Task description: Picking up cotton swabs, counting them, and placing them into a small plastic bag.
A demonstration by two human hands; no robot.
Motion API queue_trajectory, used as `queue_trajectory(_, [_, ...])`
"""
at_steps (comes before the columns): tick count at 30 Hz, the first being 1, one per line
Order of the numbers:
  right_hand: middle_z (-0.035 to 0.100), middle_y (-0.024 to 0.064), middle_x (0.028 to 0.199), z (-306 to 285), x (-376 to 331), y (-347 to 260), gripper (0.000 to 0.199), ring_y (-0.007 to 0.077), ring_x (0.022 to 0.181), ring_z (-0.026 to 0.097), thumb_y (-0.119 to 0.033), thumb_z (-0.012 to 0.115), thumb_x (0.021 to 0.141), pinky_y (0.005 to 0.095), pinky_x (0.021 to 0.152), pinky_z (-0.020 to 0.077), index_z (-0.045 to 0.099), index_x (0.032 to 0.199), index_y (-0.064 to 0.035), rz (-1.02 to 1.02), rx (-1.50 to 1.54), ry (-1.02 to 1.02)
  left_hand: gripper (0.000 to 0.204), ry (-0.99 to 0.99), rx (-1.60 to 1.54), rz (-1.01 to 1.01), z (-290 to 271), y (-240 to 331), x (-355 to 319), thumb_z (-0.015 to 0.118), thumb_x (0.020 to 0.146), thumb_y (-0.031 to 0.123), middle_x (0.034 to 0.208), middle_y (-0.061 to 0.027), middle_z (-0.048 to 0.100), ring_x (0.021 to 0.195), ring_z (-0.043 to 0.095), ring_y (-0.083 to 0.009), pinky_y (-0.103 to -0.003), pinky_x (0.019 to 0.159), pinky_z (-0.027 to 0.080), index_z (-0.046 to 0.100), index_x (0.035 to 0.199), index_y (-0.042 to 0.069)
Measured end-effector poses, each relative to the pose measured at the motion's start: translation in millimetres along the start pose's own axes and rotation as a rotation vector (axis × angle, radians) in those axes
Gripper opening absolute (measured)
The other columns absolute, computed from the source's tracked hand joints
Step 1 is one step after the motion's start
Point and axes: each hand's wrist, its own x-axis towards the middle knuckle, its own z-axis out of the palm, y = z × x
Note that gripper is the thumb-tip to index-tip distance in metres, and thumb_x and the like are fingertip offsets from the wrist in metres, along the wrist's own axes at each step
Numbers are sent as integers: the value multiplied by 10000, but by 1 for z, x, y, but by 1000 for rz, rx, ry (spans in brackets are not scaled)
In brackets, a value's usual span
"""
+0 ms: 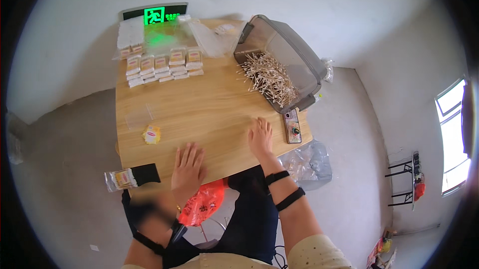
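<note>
Both of my hands rest on the wooden table [209,104] and hold nothing. My left hand [188,171] lies near the front edge, fingers stretched out. To its left, a small clear pack of cotton swabs [121,179] lies partly on a black pad [145,173]. Farther up are a little pile of yellow-and-white labels [151,134] and a flat clear bag [140,117]. My right hand [261,136] is laid palm down, its fingers pointing away from me. Beside it is a phone [293,127]; beyond, loose cotton swabs [269,79] spill from a tipped grey plastic bin [299,44].
Stacked swab packs [162,64] line the far left, with clear plastic bags [207,39] behind them. A lit green exit sign [154,15] stands at the back. Below the table are a red plastic bag [203,203] and a grey bin [319,166] with clear plastic.
</note>
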Motion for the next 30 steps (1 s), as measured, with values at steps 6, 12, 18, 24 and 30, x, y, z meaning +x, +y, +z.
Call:
queue_trajectory(6, [531,121,1343,-18,127,12,510,335,1294,491,-163,699,867,511,1078,407,539,1347,-94,-77,-75,28,633,-3,-28,7,-6,2,4,594,979,343,1630,-155,360,1533,295,-342,-562,1271,184,434,1536,89])
queue_trajectory(12, [448,66,1539,17,223,25,624,311,1448,383,-191,690,916,514,1225,289,453,1490,-128,-333,-440,46,665,-55,-14,-21,-11,3,6,609,964,363,1633,-154,360,1527,311,-346,-582,1263,192,417,1551,115])
queue_trajectory(18, [508,71,1446,22,262,15,480,281,1425,402,-211,674,940,484,1230,280,557,1397,-119,-439,-461,-106,663,-99,-33,-39,-9,3,8,600,962,370,1653,-150,333,1536,299,-345,-597,1258,190,422,1553,127])
queue_trajectory(24, [627,79,1096,22,253,9,141,278,1164,570,-156,615,933,469,1025,466,672,1047,-95,-523,-389,-28,657,-92,-32,-33,-9,4,9,600,959,366,1646,-156,342,1533,304,-347,-587,1258,198,430,1544,122])
queue_trajectory(30, [636,103,1094,42,181,-44,148,311,1140,585,-125,597,907,460,968,506,650,1040,-90,-662,-215,-132,649,-53,-12,-28,-8,4,7,601,961,361,1633,-158,356,1523,320,-347,-575,1263,192,434,1537,112])
